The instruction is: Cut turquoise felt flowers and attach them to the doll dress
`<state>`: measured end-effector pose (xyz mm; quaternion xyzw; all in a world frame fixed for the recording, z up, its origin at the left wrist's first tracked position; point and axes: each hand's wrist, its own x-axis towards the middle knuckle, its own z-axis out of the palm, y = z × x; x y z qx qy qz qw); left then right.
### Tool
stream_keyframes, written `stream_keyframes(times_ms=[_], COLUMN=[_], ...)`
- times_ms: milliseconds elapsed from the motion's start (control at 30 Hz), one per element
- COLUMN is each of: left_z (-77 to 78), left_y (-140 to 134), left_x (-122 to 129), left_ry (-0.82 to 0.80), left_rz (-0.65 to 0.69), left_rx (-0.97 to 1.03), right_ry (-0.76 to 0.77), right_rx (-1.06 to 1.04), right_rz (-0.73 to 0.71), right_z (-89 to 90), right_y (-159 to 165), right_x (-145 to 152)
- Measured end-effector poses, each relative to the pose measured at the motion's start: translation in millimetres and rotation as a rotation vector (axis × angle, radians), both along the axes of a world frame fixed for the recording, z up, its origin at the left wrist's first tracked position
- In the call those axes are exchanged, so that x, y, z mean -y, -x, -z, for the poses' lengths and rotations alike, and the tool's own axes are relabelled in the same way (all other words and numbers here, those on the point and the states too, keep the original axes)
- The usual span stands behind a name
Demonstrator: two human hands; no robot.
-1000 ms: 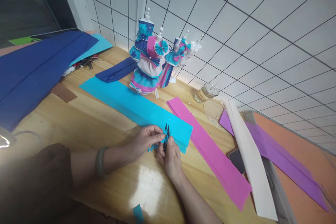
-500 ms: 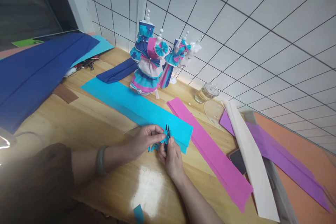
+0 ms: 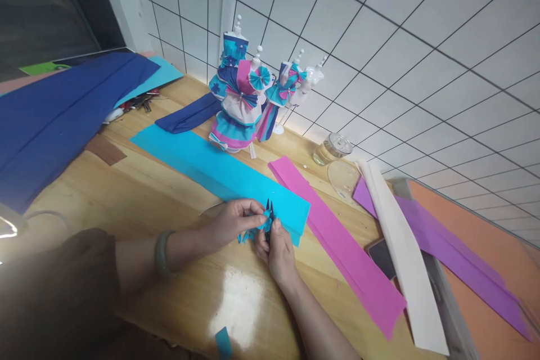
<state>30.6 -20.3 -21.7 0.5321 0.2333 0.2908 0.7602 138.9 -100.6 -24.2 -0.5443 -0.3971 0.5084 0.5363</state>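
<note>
My left hand [image 3: 236, 224] is closed, pinching a small piece of blue crepe paper [image 3: 265, 220] between thumb and fingers. Right beside it, my right hand [image 3: 276, 247] grips a small pair of dark scissors [image 3: 270, 211], whose pointed blades stick up and stand slightly apart around the paper. The handles are mostly hidden in my fingers. Small blue scraps [image 3: 247, 236] show on the table below my left hand. Behind both hands lies a long folded strip of blue crepe paper [image 3: 219, 167].
Small dress forms in paper dresses [image 3: 242, 104] stand near the tiled wall. To the right lie pink [image 3: 341, 247], white [image 3: 407, 259] and purple [image 3: 451, 253] paper strips, and a glass of liquid [image 3: 331, 151]. Dark blue paper [image 3: 71, 112] covers the table's left side.
The scissor blades stand a little wider apart, and the blue piece has turned slightly between my fingers. Both hands stay in nearly the same place.
</note>
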Motion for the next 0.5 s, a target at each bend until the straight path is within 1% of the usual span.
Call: stream_keyframes(times_ms=[233,500], left_z=[-0.3,-7.7], left_y=[-0.2,2.7], left_x=[1.0,-2.9], left_ry=[0.001,0.043], left_rz=[-0.007,0.028], left_rx=[-0.004,-0.033], right_ry=[0.01,0.002], right_rx=[-0.006,0.121], right_rz=[0.007,-0.039], right_z=[2.5,3.2], right_y=[0.0,-6.4], right_x=[0.1,2.5])
